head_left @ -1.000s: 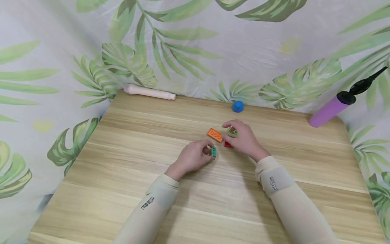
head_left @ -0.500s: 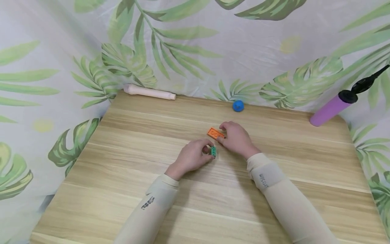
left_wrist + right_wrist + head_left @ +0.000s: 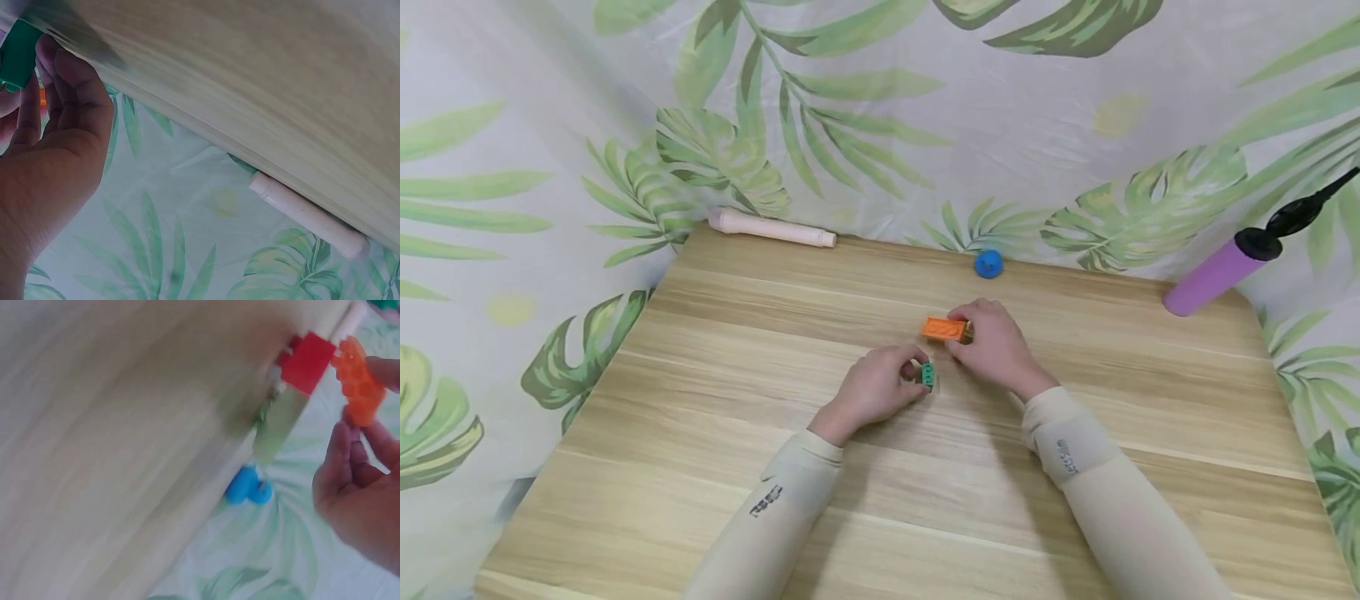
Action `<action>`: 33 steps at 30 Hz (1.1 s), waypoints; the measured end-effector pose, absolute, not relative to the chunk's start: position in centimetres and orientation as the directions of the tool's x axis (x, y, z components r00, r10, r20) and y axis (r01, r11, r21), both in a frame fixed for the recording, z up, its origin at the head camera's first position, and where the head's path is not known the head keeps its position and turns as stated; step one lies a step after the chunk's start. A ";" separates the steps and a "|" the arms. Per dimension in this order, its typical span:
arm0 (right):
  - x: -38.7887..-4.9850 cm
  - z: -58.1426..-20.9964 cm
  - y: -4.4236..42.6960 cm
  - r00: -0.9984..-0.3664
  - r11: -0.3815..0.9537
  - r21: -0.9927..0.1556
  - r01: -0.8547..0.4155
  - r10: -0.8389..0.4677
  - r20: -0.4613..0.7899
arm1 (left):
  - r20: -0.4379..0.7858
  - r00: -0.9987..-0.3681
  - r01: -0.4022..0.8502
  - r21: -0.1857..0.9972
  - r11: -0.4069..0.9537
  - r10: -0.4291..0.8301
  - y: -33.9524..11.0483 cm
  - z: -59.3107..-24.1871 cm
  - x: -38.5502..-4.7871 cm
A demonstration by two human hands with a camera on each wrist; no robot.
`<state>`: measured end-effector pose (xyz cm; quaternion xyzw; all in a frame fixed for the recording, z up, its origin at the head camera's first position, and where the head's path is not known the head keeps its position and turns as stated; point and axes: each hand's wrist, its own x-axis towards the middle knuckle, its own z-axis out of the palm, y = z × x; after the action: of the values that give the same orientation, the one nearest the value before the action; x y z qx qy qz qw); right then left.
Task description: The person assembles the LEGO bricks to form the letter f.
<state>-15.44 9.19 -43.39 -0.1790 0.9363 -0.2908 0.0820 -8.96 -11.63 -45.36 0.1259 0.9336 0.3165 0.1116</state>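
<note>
Pinched between the thumb and fingers of my left hand (image 3: 876,383) is a green toy brick (image 3: 928,375), also large in the left wrist view (image 3: 19,53). Just beyond it, my right hand (image 3: 998,348) grips an orange toy brick (image 3: 943,328) by its right end. In the right wrist view the orange brick (image 3: 359,381) shows its studs, with thumb on one side and fingers on the other. A red brick (image 3: 307,362) and a light green brick (image 3: 279,425) lie by the right hand; in the head view that hand mostly hides them.
At the table's back edge sits a small blue toy (image 3: 988,264). A pale pink stick-shaped thing (image 3: 775,228) lies along the back left edge. A purple pump with a black nozzle (image 3: 1216,273) leans at the back right. A leaf-patterned cloth (image 3: 880,150) hangs behind the wooden table (image 3: 700,400).
My right hand has moved from over the light green and red bricks to the orange brick, taken hold of it and turned it. The left hand stays in place with the green brick.
</note>
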 end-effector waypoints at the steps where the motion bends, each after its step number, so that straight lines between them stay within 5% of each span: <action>1: -15.3 -43.3 9.7 -0.926 0.739 -0.614 -0.278 -0.377 -0.035 | -0.131 -0.943 0.165 0.616 0.770 0.307 -11.6 -45.4 -9.0; 8: -14.0 -42.7 12.4 -0.960 0.385 -0.917 -0.104 -0.280 -0.009 | -0.149 -0.943 0.146 0.616 0.774 0.297 -11.7 -45.3 -9.0; 14: -13.6 -41.9 13.2 -0.981 0.077 -0.997 0.015 -0.192 -0.029 | -0.148 -0.944 0.145 0.614 0.776 0.294 -11.7 -45.3 -9.0; 29: -13.2 -41.1 13.4 -0.970 -0.154 -0.986 0.062 -0.243 -0.023 | -0.138 -0.948 0.147 0.611 0.778 0.288 -11.5 -45.4 -9.0; 33: -13.2 -41.1 13.5 -0.963 -0.119 -0.990 0.072 -0.267 -0.038 | -0.143 -0.947 0.145 0.610 0.779 0.289 -11.4 -45.3 -8.9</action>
<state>-13.17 13.49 -41.12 -0.0745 0.6539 -0.7442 0.1141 -8.94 -11.38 -45.30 0.1158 0.9360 0.3118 0.1149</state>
